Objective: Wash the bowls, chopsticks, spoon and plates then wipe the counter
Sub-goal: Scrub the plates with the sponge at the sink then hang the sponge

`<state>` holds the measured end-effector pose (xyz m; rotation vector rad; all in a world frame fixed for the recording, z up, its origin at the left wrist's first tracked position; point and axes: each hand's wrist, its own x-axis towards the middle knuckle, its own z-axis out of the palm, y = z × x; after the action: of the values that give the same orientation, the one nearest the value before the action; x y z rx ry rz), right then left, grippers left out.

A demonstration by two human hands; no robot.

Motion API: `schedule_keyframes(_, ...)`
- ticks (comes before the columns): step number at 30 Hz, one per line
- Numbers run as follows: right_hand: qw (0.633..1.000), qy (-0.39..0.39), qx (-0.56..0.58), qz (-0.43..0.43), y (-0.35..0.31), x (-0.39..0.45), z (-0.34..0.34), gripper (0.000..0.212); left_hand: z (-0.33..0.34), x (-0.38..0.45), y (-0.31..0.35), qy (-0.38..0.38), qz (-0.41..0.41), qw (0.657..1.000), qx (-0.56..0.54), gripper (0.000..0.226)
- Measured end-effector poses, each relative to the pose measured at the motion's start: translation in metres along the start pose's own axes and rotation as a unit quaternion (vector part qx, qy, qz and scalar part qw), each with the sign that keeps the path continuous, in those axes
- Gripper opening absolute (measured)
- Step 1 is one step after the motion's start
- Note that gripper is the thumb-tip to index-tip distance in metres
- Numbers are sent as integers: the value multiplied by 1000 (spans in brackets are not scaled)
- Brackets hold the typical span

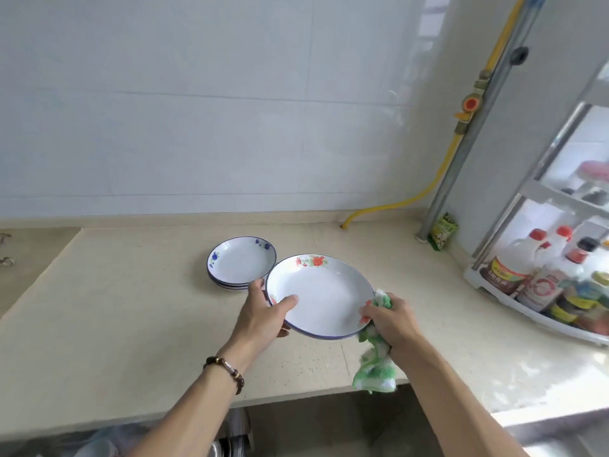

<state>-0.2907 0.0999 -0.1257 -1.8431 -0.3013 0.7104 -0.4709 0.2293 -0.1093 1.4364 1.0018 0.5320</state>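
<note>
Two hands are seen in the head view, both on one large white plate [324,296] with a blue rim and red flower prints. The plate is held just above the desk [131,308], near its front edge, tilted so that its open face is turned up and toward the camera, with the far rim higher than the near rim. The left hand [263,316] is closed on the plate's left rim, the thumb laid over the inner face and the fingers curled beneath. A beaded bracelet [225,371] is worn on the left wrist. The right hand [392,319] is clenched on a green and white cloth [375,367], which is pressed against the plate's right rim and hangs down past the desk's front edge. A stack of smaller white plates [240,262] with blue flower prints is set flat on the desk, faces up, just behind and left of the held plate, toward the middle of the desk. A white rack [514,301] of bottles is stood at the right edge of the desk. A yellow hose [395,204] is run into the desk near the back right corner.
</note>
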Motion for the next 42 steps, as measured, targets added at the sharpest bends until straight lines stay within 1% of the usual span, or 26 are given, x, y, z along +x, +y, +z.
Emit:
schedule_keyframes(2, 1000, 28, 9, 1, 10, -23, -32, 12, 24, -21, 0, -32, 6, 999, 13, 40)
schedule_keyframes(4, 998, 54, 24, 12, 24, -45, -63, 12, 49, -41, -3, -56, 11, 998, 12, 41)
schedule_keyframes(6, 995, 82, 51, 24, 40, -68, -99, 14, 82, -66, -3, -80, 12, 997, -13, 39)
schedule_keyframes(9, 991, 109, 66, 36, 64, -97, -151, 14, 136, -104, -1, -115, -29, 990, -80, 30)
schedule_keyframes(11, 987, 137, 68, 50, 82, -115, -185, 13, 172, -129, -3, -135, -45, 986, -91, 30)
schedule_keyframes(13, 985, 143, 69, 63, 101, -136, -218, 10, 207, -151, -9, -148, -52, 984, -85, 32)
schedule_keyframes(17, 980, 152, 62, 108, 144, -169, -272, 11, 272, -189, -13, -148, -67, 986, -21, 33)
schedule_keyframes(19, 977, 158, 54, 133, 163, -180, -296, 16, 303, -207, -14, -148, -59, 987, 22, 38)
schedule_keyframes(21, 973, 153, 78, 157, 178, -193, -315, 17, 329, -223, -13, -151, -50, 985, 65, 43)
schedule_keyframes(24, 965, 127, 149, 173, 192, -208, -332, 16, 360, -241, -9, -146, -24, 980, 135, 50)
schedule_keyframes(26, 955, 119, 202, 184, 203, -211, -340, 15, 379, -253, -4, -147, 5, 971, 189, 50)
schedule_keyframes(28, 945, 111, 231, 205, 215, -211, -346, 16, 397, -266, 3, -159, 33, 957, 239, 46)
schedule_keyframes(30, 937, 103, 252, 217, 221, -209, -348, 17, 410, -273, 8, -168, 65, 940, 289, 47)
schedule_keyframes(32, 934, 98, 263, 222, 227, -208, -351, 17, 420, -282, 12, -174, 90, 927, 321, 46)
schedule_keyframes(34, 934, 97, 259, 226, 229, -207, -357, 18, 425, -289, 14, -178, 97, 921, 333, 46)
schedule_keyframes(38, 937, 96, 260, 213, 230, -204, -366, 14, 431, -292, 15, -174, 103, 920, 337, 47)
schedule_keyframes(42, 938, 94, 265, 203, 231, -201, -365, 16, 438, -295, 18, -179, 130, 910, 350, 37)
